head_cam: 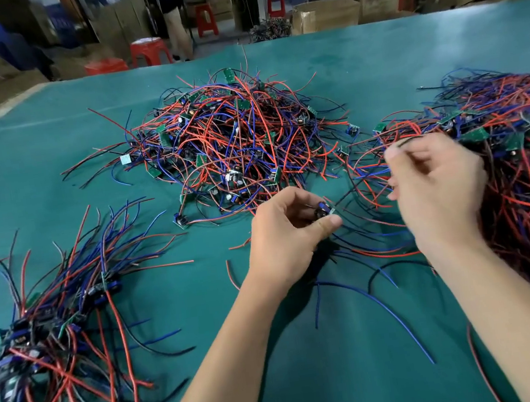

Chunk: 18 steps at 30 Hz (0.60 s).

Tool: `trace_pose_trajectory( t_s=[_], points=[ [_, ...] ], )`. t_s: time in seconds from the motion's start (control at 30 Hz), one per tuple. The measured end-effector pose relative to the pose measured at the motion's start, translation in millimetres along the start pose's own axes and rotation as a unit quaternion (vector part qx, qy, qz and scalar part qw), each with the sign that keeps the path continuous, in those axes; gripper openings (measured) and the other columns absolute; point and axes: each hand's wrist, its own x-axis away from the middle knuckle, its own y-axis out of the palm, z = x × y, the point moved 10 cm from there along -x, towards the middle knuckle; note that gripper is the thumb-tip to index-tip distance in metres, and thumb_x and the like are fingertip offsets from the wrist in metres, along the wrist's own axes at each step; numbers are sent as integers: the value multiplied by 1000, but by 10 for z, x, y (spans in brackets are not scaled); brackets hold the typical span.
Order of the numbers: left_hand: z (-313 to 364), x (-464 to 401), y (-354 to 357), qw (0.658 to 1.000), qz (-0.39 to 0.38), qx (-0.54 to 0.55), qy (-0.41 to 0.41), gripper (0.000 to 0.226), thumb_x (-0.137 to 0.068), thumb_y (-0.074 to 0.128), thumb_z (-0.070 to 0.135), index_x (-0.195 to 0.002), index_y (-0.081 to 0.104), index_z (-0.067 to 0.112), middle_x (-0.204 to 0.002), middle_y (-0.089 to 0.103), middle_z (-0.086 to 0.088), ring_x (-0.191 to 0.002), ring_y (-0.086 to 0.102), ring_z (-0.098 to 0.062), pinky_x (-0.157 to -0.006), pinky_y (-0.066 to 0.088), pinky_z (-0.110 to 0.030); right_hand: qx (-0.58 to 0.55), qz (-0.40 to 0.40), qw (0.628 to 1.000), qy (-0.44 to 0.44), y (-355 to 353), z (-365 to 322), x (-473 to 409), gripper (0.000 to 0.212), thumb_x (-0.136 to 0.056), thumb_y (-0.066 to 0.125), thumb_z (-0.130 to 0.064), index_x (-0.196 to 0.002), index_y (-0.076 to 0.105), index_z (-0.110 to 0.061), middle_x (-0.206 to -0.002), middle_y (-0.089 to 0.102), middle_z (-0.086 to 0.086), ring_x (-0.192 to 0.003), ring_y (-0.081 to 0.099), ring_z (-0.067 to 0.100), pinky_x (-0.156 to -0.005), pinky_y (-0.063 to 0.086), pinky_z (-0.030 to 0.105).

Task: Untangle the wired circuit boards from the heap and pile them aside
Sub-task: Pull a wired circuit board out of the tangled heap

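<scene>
Now holding one circuit board (324, 210) in the left hand (286, 231), pinched between thumb and curled fingers, just in front of the big heap (235, 137). Pinching a black wire (409, 141) with the right hand (437, 191), raised up and to the right of the board, so pulling along that line. Sorted pile (57, 322) well away on the left, nearer to the left hand.

Bright, even light; blurred, bowed edges; glare far right.
</scene>
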Motion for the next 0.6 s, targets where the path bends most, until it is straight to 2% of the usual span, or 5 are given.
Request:
trace_pose_trajectory(
  t_s=[0.1, 0.2, 0.3, 0.4, 0.6],
  points=[
    [-40, 2, -60, 1000, 26, -13, -5, 22, -72, 87, 13, -84, 68, 16, -71, 67, 4, -65, 60, -12, -65, 56, -32, -74, 122, 989, 20, -326, 40, -29, 5, -87, 63, -28, -86, 61, -32, -84, 70, 1, -58, 65, 29, -56, 55, 60],
    [-73, 5, -169, 997, 71, 38, -20, 17, -78, 83, 13, -84, 68, 17, -74, 71, -3, -65, 65, -17, -57, 57, -32, -79, 178, 981, -10, -475, -57, 16, 21, -85, 60, -18, -93, 52, -36, -94, 66, 0, -79, 66, 36, -71, 53, 61],
    [-34, 7, -165, 995, 69, 66, -8, 14, -82, 80, 12, -88, 68, 17, -68, 69, 4, -60, 62, -9, -54, 54, -25, -10, 18, 998, -64, -49, -303, 134, 14, -85, 65, -21, -89, 61, -34, -77, 68, -11, -71, 66, 10, -74, 55, 46],
    [38, -2, -91, 999, 34, 21, 28, 15, -82, 77, 12, -92, 69, 18, -74, 71, 2, -66, 63, -12, -67, 57, -36, 74, -185, 975, -102, 532, -367, 455, 15, -86, 69, -36, -99, 70, -31, -75, 72, -8, -64, 65, 11, -69, 53, 33],
    [75, 5, -38, 999, 8, 36, 39, 27, -78, 74, -2, -101, 69, 11, -98, 75, -2, -92, 72, -14, -85, 57, -33, 75, -193, 973, -101, 588, -269, 462, 16, -85, 76, -12, -96, 78, -23, -90, 75, -11, -77, 71, 3, -80, 60, 34]
  ],
)
